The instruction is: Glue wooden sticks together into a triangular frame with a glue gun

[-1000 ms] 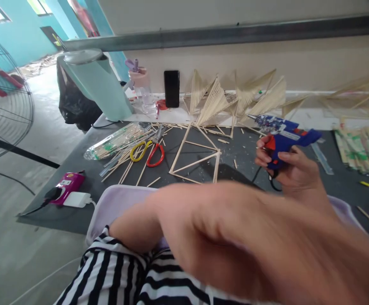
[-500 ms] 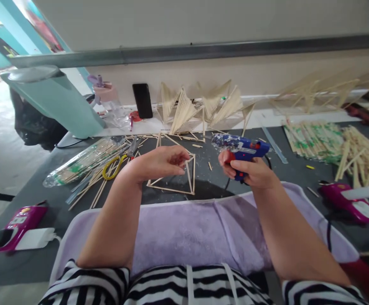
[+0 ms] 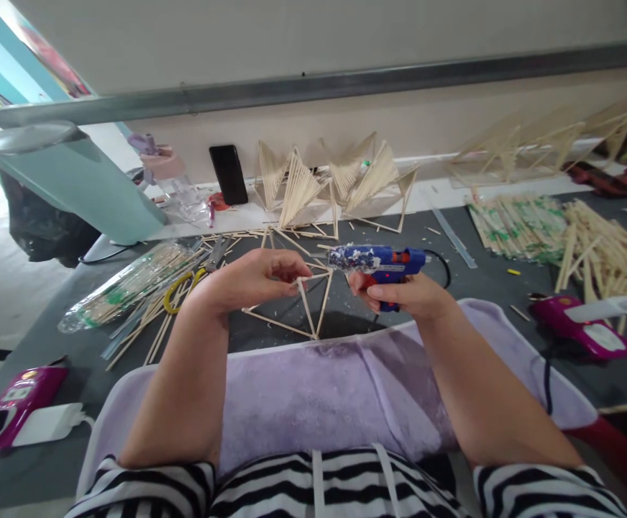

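Note:
A small frame of thin wooden sticks (image 3: 323,306) stands on the dark table in front of me. The fingertips of my left hand (image 3: 270,277) are closed on its upper corner. Wrapped round the handle of a blue glue gun (image 3: 381,262) is my right hand (image 3: 408,293). The gun's nozzle points left, above the back of the frame and near my left fingertips. Whitish residue covers the front of the gun.
Finished stick structures (image 3: 305,188) stand by the wall near a black phone (image 3: 229,175). Yellow-handled scissors (image 3: 176,289) and bagged sticks (image 3: 124,284) lie left. Right are more sticks (image 3: 610,252) and a magenta device (image 3: 580,327). A teal tumbler (image 3: 79,176) leans at back left.
The glue gun has moved left towards my left hand. My left fingers have closed on the frame's corner. The whole view has shifted slightly.

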Demonstrator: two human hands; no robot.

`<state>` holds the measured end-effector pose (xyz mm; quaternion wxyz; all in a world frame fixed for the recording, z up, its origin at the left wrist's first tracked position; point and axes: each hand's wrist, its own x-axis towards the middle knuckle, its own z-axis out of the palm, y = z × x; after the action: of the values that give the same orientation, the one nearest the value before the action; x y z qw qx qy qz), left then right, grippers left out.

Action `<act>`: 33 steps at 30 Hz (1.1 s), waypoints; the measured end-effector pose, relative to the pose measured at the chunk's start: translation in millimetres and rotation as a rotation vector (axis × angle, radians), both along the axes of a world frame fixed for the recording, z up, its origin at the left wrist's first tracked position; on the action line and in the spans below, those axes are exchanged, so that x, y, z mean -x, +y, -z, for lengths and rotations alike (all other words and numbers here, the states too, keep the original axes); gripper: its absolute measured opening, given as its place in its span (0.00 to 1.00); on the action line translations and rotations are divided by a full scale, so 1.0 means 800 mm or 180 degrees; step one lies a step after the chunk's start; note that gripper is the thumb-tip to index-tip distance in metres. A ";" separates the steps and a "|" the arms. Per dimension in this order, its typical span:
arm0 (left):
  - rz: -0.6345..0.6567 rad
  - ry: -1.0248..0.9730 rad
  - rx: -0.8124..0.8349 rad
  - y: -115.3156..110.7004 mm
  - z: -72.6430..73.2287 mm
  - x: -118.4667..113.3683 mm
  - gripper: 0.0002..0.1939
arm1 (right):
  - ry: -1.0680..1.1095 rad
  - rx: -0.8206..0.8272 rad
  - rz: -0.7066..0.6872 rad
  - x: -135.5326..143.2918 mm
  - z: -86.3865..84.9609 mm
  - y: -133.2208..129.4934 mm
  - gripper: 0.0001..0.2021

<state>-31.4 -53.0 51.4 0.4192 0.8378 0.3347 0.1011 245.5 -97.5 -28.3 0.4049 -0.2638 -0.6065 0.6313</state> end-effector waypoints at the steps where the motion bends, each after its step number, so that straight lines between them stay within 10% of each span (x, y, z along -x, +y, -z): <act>1: 0.0090 -0.0019 0.0015 0.001 0.000 0.002 0.12 | 0.0011 -0.0039 -0.0077 0.000 -0.001 -0.001 0.12; 33: -0.0062 -0.0160 0.0120 0.017 0.018 0.015 0.10 | -0.0465 -0.0092 -0.0171 -0.004 -0.016 -0.012 0.15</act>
<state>-43.2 -39.5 36.9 0.4422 0.8237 0.3341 0.1199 248.5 -106.9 -15.7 0.3463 -0.2869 -0.6504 0.6122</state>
